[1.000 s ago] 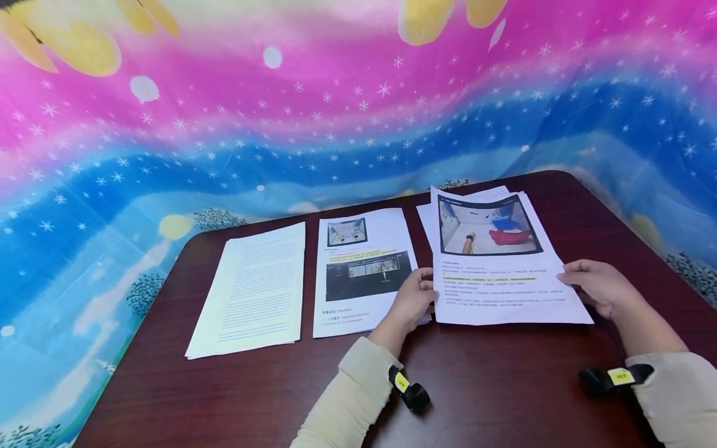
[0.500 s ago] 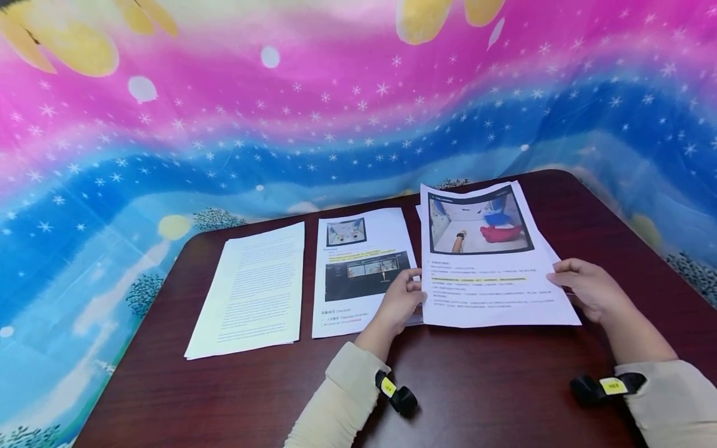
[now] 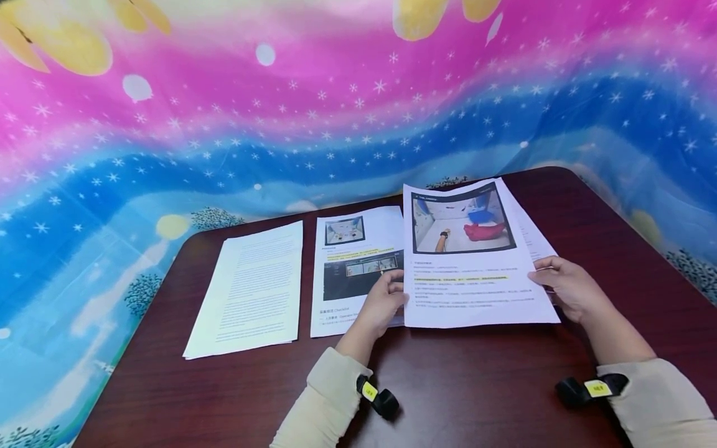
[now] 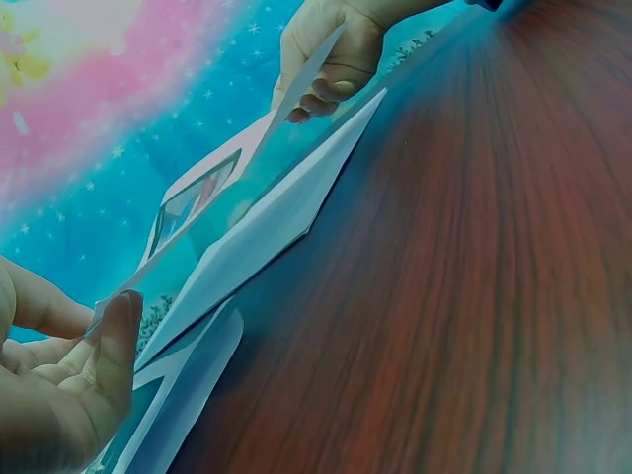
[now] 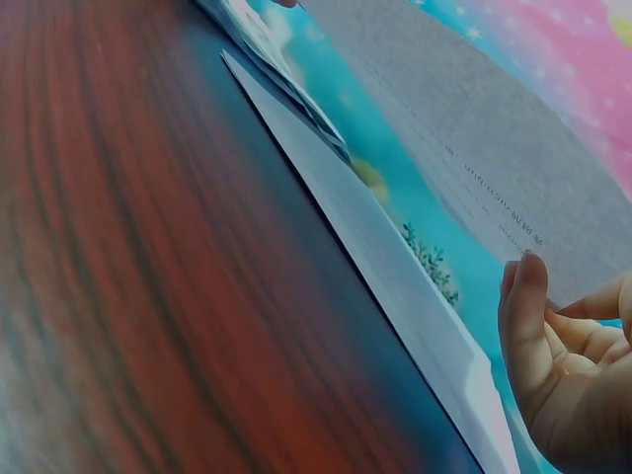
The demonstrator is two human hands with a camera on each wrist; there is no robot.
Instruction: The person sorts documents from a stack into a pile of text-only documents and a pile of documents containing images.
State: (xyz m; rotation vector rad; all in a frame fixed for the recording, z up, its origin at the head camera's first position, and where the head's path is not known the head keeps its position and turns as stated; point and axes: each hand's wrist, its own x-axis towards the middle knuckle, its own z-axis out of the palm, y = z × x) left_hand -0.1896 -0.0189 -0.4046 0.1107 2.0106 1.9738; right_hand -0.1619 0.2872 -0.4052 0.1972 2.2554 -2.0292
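Between my two hands a printed sheet of paper [image 3: 465, 280] is held up off the table, with a photo at its top and a yellow-highlighted line. My left hand [image 3: 381, 305] pinches its left edge; in the left wrist view the thumb and fingers of that left hand [image 4: 74, 365] meet on the paper. At the opposite edge my right hand [image 3: 571, 289] pinches the sheet, its thumb under the paper [image 5: 484, 128] in the right wrist view. Partly hidden beneath lies another paper [image 3: 529, 233], flat on the table and apart from the raised sheet.
To the left lie a middle stack of printed pages [image 3: 342, 317] with dark pictures and a far-left stack [image 3: 257, 286] of text pages. All rest on a dark wooden table [image 3: 459, 386]. A colourful curtain [image 3: 280, 124] hangs behind the table's back edge.
Both hands have moved left with the held sheet, which now overlaps the right side of the middle stack in view. More of the paper behind it shows at the right.
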